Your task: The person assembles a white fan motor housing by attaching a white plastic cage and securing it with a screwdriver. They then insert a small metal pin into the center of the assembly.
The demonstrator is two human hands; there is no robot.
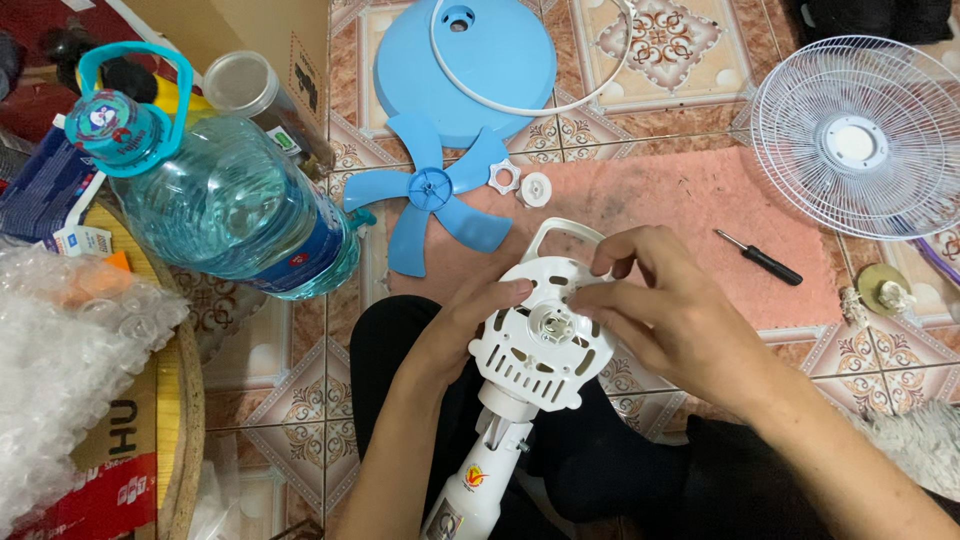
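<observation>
A white fan motor housing on its white stand rests upright in my lap. My left hand grips the housing's left rim. My right hand lies over its right side, fingers pinching at the front plate near the handle loop. The motor shaft shows at the plate's centre. A blue fan blade lies on the floor just beyond, with a white nut and a white cap beside it.
A blue round fan base with a white ring lies at the top. A white wire grille sits at the right, a black screwdriver on the pink mat. A big blue water bottle and bubble wrap stand at the left.
</observation>
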